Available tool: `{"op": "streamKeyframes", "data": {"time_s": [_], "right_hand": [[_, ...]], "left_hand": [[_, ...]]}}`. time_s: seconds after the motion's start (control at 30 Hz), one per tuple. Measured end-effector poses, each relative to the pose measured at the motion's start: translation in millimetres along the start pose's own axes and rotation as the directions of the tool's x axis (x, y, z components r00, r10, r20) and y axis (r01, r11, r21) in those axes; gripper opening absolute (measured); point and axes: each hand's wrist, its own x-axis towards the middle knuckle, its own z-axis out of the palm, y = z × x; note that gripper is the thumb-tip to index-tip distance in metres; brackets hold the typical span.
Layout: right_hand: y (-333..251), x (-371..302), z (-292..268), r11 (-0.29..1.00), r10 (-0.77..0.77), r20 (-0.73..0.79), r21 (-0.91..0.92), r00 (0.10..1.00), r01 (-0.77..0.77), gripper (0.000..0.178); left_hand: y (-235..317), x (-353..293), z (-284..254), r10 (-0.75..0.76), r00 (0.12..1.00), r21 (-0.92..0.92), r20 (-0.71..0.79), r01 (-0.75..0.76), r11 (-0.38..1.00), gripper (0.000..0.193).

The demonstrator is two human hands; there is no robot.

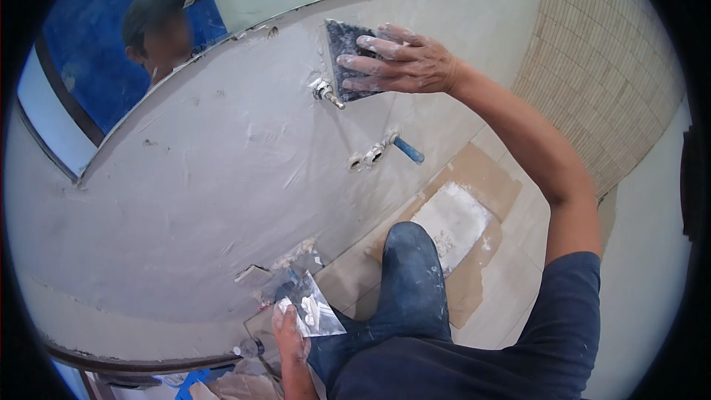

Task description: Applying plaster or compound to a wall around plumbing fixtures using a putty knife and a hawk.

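Note:
My right hand (404, 63) is raised against the pale plastered wall (178, 200). Its fingers lie spread over the back of a dark, speckled square plate (342, 41) with a light edge, holding it flat to the surface. Just below the plate's lower left corner, a metal pipe fitting (326, 94) sticks out of the wall. Low on the left, my left hand (289, 333) grips a wide metal putty knife (326, 311) carrying lumps of white putty. White residue coats the fingers of both hands. Whatever handle the knife has is mostly hidden.
A blue pipe stub (409, 150) projects from the wall beside open pipe holes (366, 158). On the floor, cardboard (474, 167) lies under a white-dusted board (452, 218). A mirror (96, 44) borders the wall above. Slatted tiles (592, 52) cover the right wall.

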Motion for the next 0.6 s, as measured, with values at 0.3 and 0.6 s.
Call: {"op": "streamKeyframes", "data": {"time_s": [0.3, 0.6], "right_hand": [[-3.2, -13.7, 3.8, 1.0, 0.025, 0.169, -0.015, 0.985, -0.023, 0.057], [7.2, -51.7, -24.8, 0.994, 0.102, 0.301, -0.059, 0.948, -0.089, 0.051]], "left_hand": [[-13.0, 10.3, -6.4, -0.002, 1.0, 0.02, -0.019, 0.002, 1.0, 0.035], [-7.1, 17.0, -10.9, 0.005, 0.996, 0.02, 0.089, -0.007, 1.0, 0.032]]}}
